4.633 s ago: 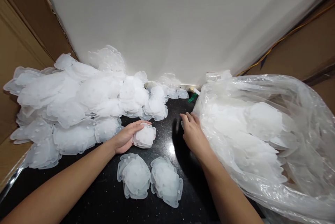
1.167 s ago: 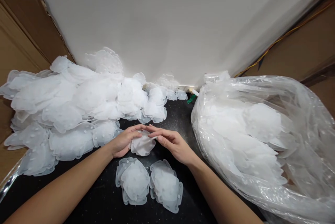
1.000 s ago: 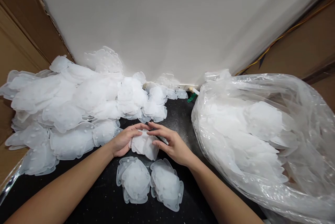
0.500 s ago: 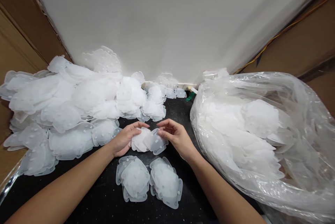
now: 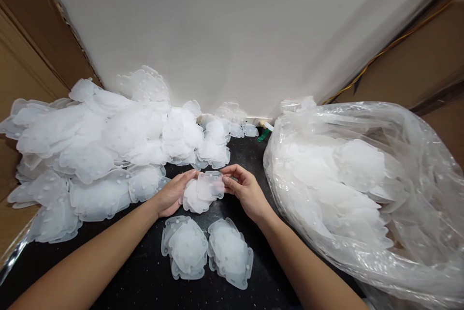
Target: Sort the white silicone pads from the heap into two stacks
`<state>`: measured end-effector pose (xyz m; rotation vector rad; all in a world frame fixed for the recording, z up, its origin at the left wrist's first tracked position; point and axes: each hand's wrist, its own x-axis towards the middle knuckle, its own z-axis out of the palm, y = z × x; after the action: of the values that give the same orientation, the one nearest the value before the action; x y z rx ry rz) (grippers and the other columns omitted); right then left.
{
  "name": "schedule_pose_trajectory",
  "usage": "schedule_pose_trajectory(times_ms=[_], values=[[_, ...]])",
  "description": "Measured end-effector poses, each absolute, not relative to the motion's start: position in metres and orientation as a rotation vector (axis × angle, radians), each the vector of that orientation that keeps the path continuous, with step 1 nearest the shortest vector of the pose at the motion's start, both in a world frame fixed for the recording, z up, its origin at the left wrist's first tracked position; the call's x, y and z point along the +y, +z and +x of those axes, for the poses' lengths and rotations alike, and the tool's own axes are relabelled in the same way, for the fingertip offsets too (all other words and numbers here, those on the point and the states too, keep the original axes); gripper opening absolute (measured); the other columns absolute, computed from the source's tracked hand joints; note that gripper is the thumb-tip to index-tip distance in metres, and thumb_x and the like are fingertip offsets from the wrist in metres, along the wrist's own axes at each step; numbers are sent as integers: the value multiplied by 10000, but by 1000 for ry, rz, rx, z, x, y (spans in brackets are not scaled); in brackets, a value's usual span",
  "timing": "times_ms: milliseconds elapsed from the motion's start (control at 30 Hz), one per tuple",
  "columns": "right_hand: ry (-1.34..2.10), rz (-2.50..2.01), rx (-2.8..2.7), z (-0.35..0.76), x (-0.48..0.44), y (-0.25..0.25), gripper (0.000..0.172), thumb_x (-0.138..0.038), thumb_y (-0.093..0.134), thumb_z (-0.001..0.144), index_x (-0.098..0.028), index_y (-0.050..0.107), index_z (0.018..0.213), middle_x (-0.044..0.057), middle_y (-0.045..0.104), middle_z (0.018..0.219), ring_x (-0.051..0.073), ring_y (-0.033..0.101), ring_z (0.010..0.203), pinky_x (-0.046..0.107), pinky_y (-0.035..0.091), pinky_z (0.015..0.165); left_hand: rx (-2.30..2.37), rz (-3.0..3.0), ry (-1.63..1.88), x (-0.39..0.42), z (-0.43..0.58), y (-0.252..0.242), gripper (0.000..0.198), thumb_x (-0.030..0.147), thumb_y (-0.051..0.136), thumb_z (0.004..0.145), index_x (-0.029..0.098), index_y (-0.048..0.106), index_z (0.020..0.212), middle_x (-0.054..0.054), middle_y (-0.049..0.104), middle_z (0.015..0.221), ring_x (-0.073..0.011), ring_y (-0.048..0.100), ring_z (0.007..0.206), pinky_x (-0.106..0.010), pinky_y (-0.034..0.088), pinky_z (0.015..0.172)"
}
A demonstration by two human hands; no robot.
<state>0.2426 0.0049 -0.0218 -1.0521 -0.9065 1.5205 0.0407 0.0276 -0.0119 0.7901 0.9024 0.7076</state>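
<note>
Frosted sheets are held in the left hand, the right hand pinching one sheet.

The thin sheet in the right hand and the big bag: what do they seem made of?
Sheet: probably plastic with a frosted, matte finish; it looks milky and translucent. Bag: likely clear, glossy plastic film; it wrinkles, catches bright highlights and is see-through.

Past the right hand, a strip of black table leaves room between the piled sheets and the bulging bag; nearer, two small stacks, perhaps touching, block the way
</note>
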Motion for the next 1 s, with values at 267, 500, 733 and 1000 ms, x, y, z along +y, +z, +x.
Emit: schedule_pose_trajectory(times_ms=[267, 500, 733, 1000], values=[[1519, -1058, -865, 245, 7, -23, 321, -408, 818, 652, -198, 658, 836, -17, 598, 792, 107, 592, 674, 271, 561, 684, 900, 795, 680, 27, 40, -10, 333, 481, 701, 800, 166, 689, 905, -45, 709, 841, -175, 626, 752, -235, 472, 647], [1528, -1074, -849, 247, 9, -27, 311, -414, 785, 677, -194, 644, 846, -14, 613, 797, 107, 606, 674, 281, 553, 699, 915, 785, 699, 28, 39, -13, 377, 515, 711, 776, 162, 684, 904, -56, 713, 843, -196, 644, 800, -254, 493, 683], [1528, -998, -1186, 244, 1, -17, 348, -444, 696, 792, -237, 596, 1054, 28, 642, 978, 168, 648, 867, 339, 546, 816, 906, 883, 731, 23, 43, -19, 462, 363, 875, 614, 161, 620, 942, -7, 676, 784, -129, 614, 644, -219, 458, 610], [681, -1330, -2076, 241, -56, -10, 627, -465, 630, 867, -214, 417, 1400, 173, 587, 1237, 351, 573, 1142, 539, 482, 939, 779, 970, 792, 20, 29, 16, 576, 298, 872, 618, 199, 582, 1106, -53, 692, 930, -180, 674, 759, -260, 521, 665]])
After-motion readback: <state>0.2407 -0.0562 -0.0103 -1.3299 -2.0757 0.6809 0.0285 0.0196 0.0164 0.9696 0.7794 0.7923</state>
